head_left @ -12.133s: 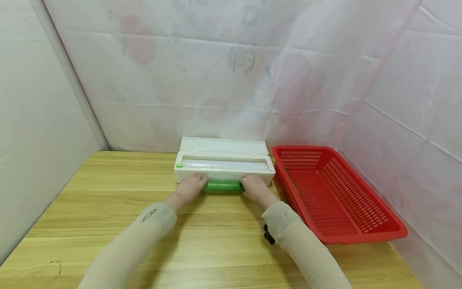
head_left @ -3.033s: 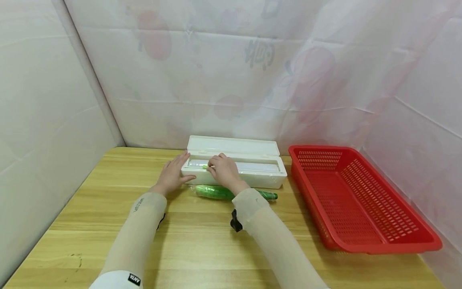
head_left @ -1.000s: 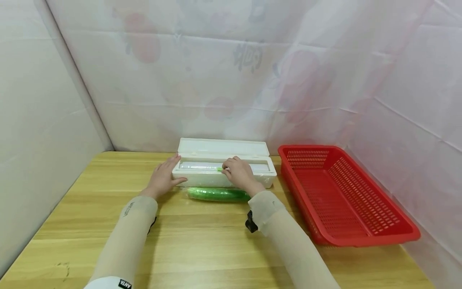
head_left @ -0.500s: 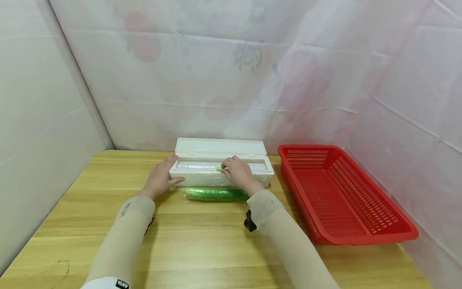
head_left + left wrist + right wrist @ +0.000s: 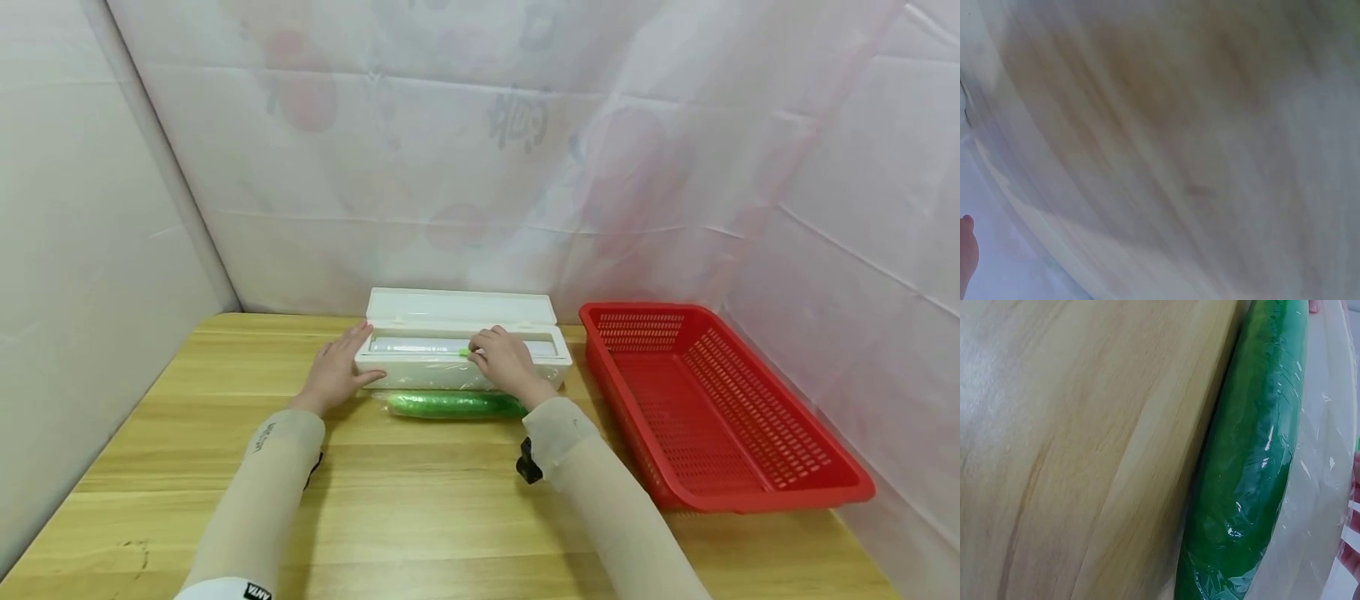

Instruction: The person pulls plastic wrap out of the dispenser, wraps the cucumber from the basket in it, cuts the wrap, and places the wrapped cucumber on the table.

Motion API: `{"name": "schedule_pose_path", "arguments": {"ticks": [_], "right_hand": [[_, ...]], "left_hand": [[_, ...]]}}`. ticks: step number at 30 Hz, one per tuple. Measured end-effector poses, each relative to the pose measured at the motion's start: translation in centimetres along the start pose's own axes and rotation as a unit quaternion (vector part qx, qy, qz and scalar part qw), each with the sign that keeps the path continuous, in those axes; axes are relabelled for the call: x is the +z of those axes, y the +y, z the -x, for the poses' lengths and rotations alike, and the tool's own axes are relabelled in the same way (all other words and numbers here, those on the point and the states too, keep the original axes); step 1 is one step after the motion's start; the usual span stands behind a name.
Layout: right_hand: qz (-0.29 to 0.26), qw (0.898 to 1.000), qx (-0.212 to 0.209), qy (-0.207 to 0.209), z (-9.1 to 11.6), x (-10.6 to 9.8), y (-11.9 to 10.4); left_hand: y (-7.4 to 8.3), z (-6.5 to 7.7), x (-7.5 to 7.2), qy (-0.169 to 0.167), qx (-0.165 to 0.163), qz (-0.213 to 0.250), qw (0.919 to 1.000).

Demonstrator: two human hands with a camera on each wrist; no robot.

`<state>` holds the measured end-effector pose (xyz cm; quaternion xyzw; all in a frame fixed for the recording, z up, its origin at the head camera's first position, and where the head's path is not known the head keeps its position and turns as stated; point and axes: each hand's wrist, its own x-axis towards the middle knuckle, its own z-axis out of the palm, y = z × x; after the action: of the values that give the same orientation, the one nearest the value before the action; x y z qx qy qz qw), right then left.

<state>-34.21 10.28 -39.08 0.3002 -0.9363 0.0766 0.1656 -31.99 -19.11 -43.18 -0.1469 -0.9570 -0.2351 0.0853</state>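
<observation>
1. We see the white box [image 5: 420,377] near the far edge of the table [image 5: 420,517], its long axis parallel to that edge and its lid [image 5: 461,306] open at the back.
2. Just before it lies the cucumber [image 5: 450,406] in clear film [image 5: 1310,487], stretched left to right along the box; one end points toward the table's left edge, the other is hidden behind our right wrist.
3. Our left grip [image 5: 333,371] is spread, fingers and thumb touching the box's left end.
4. Our right grip [image 5: 504,358] pinches the green slider [image 5: 462,352], about midway along the box.
5. Along the right edge we have the red basket [image 5: 765,503], its long axis slanting toward the near right corner.
</observation>
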Motion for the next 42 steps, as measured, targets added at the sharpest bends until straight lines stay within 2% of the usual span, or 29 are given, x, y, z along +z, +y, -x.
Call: {"name": "schedule_pose_path", "arguments": {"ticks": [10,25,42], "right_hand": [[-0.012,1.0,0.016,-0.008,-0.2,-0.1,-0.1],[-0.003,1.0,0.008,-0.023,0.2,-0.5,0.6],[0.01,1.0,-0.007,0.001,0.9,-0.9,1.7]], "left_hand": [[0.2,0.1,-0.3,0.001,-0.005,0.001,1.0],[0.1,0.0,-0.1,-0.005,-0.007,0.004,1.0],[0.1,0.0,-0.1,-0.007,-0.011,0.011,0.9999]]}}
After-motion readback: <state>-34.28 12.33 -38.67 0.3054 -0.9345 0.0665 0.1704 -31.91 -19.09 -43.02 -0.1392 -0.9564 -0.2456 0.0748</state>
